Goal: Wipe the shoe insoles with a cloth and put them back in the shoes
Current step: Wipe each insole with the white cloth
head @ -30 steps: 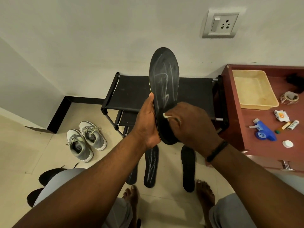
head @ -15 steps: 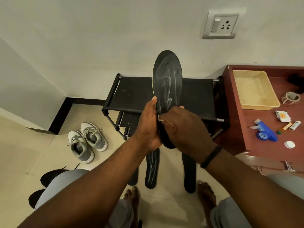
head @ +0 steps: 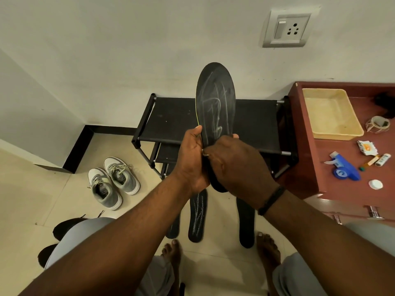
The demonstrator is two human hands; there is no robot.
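Before a pale wall, my left hand (head: 193, 159) grips the upright black insole (head: 215, 103) while my right hand (head: 237, 165) pinches a cloth (head: 205, 154) against it.

This looks like a lived-in home, a corner of a bedroom or entry space. At twelve o'clock a low black fabric-shelved shoe rack (head: 171, 122) stands against a plain painted wall with dark skirting, and a wall socket with switch (head: 287, 28) sits up at one o'clock. A pair of grey and white sneakers (head: 113, 181) is parked on the cream tiled floor (head: 25, 199) at nine o'clock. At three o'clock there is a reddish wooden cabinet with drawers (head: 342, 197), its top holding a yellow plastic tray (head: 331, 114), a roll of tape (head: 377, 124), a blue tape dispenser (head: 345, 168) and small household odds. The person stands barefoot.
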